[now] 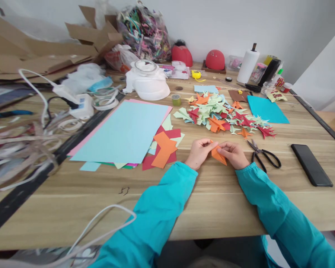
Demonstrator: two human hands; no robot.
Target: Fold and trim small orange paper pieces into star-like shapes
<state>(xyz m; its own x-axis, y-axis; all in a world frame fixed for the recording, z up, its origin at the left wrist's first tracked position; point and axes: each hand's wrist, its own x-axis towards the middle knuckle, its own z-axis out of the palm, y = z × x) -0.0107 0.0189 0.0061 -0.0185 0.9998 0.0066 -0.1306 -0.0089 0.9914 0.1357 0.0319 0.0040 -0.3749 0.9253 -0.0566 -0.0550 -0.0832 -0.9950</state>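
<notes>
Between my two hands is a small folded piece of orange paper (219, 156), held a little above the wooden table. My left hand (198, 153) pinches its upper left edge between thumb and fingers. On the other side my right hand (234, 153) grips it with the thumb on top. The paper's lower corner points down and to the right, and my fingers cover its upper part. Just beyond my hands lies a heap of folded paper figures (212, 108) in pale green, orange, red and blue. Black-handled scissors (265, 153) lie open to the right of my right hand.
Large light-blue paper sheets (123, 130) lie to the left, beside orange paper pieces (164, 149). A black phone (311, 165) is at the right. Farther back are a turquoise sheet (268, 109), a white cap (147, 83) and a red pincushion (215, 59). Cables (106, 216) cross the front left.
</notes>
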